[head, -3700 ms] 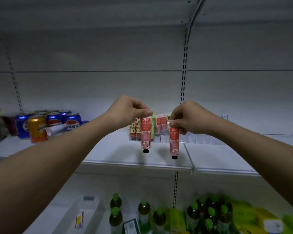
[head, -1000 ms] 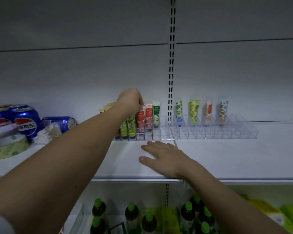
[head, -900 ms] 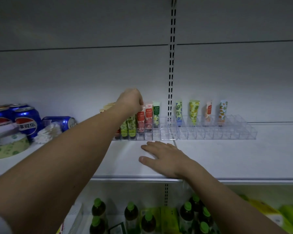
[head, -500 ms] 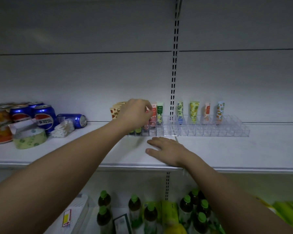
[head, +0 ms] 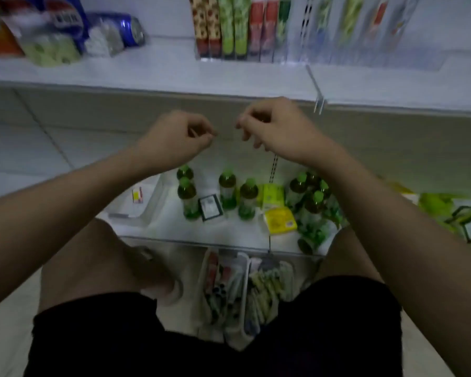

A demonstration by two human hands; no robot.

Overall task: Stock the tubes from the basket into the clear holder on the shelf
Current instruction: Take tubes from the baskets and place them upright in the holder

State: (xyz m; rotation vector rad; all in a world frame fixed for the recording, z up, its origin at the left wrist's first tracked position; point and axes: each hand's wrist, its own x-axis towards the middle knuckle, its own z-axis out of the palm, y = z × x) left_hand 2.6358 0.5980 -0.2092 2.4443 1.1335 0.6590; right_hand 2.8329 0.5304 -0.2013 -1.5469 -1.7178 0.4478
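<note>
White shelving fills the view, its upper shelf (head: pixel 152 74) running across the top. On it stands the clear holder (head: pixel 365 54), with tubes (head: pixel 233 25) upright in its left compartments and a few blurred ones further right. To the left sit blurred cans (head: pixel 125 28) and a roll of tape (head: pixel 52 51). Below the shelf edge, the left hand (head: pixel 174 140) and right hand (head: pixel 278 129) hang side by side, near each other but apart; each has its fingers loosely curled and holds nothing. On the lower shelf stand green-capped bottles (head: pixel 229 194) and yellow packets (head: pixel 279 220). Lower still, between the person's bare knees, the basket (head: pixel 246 263) holds a heap of tubes (head: pixel 267 284).
</note>
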